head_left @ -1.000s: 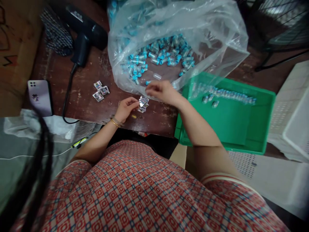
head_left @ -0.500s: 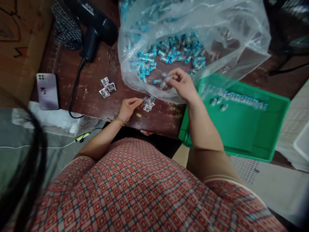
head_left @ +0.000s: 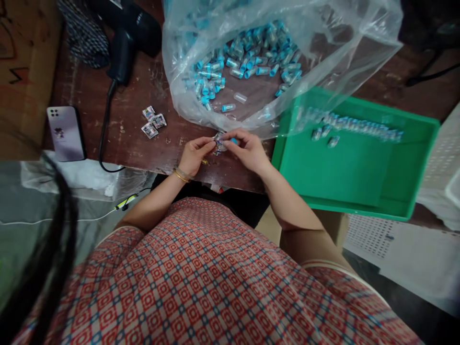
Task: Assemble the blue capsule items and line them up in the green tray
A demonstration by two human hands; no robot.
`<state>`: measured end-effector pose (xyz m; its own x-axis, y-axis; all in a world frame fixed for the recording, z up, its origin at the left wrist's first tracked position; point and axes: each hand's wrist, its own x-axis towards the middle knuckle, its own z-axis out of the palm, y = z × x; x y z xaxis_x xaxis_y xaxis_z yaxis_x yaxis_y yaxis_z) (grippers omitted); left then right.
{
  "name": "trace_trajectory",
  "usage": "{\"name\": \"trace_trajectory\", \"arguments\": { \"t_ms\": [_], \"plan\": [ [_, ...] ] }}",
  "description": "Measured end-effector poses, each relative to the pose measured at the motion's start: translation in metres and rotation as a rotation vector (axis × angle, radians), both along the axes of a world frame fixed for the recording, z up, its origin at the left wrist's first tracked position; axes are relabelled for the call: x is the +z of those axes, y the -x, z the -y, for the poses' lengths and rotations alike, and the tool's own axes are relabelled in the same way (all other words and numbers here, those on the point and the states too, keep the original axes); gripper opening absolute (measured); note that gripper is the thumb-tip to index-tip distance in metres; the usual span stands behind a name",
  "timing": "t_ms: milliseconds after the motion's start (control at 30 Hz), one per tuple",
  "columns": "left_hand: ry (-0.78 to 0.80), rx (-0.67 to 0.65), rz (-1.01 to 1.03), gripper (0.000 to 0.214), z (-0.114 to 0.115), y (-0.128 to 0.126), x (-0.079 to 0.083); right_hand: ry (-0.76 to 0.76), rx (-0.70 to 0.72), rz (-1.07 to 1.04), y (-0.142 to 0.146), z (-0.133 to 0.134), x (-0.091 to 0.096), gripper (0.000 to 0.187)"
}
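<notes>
Meeting at their fingertips above the near edge of the dark red-brown wooden bench [head_left: 143, 153], both hands worked on small parts. The left hand [head_left: 194, 154] was pinched on a small, shiny printed packet [head_left: 217, 138]; its far side was obscured by the opposite fingers. The right hand [head_left: 246, 148] was clamped on a small clear cylindrical vial with a blue end [head_left: 233, 141], most of it covered by the fingers. Beyond both hands was an opened transparent plastic bag [head_left: 176, 93] containing a heap of blue-capped clear vials [head_left: 253, 64]. Between heap and hands lay one separate blue-capped vial [head_left: 228, 108] and, just beside it, a plain clear tube [head_left: 240, 98]. Three square printed packets [head_left: 154, 122] lay beyond and left of the left hand. Right of the right hand, a green rectangular plastic tray [head_left: 341, 177] held a row of small filled vials [head_left: 362, 128].
</notes>
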<state>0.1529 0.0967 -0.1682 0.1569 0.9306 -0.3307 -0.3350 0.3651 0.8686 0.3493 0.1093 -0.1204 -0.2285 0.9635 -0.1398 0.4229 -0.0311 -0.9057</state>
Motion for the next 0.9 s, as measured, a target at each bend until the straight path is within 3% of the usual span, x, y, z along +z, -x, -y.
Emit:
{"name": "trace_trajectory", "arguments": {
  "t_ms": [200, 333, 433, 600, 767, 900],
  "plan": [
    [-0.164, -0.053, -0.282, 0.035, 0.0, 0.004, 0.011, -0.177, 0.053, 0.136, 0.003, 0.007, 0.008, 0.016],
    [-0.184, -0.057, -0.373, 0.022, -0.001, 0.007, 0.01, -0.124, -0.093, -0.023, -0.01, 0.002, 0.006, 0.03],
    [-0.161, -0.06, -0.343, 0.019, -0.001, 0.006, 0.007, -0.092, -0.145, -0.143, -0.013, -0.002, 0.005, 0.037],
    [-0.11, -0.089, -0.275, 0.025, 0.0, 0.004, 0.006, -0.107, -0.133, -0.13, 0.0, 0.002, 0.014, 0.035],
    [-0.009, -0.19, -0.101, 0.034, 0.002, 0.005, 0.006, -0.104, -0.09, -0.148, 0.007, 0.005, 0.017, 0.035],
    [0.026, -0.243, -0.041, 0.036, 0.003, 0.005, 0.003, -0.124, -0.143, -0.256, -0.001, 0.004, 0.013, 0.042]
  ]
}}
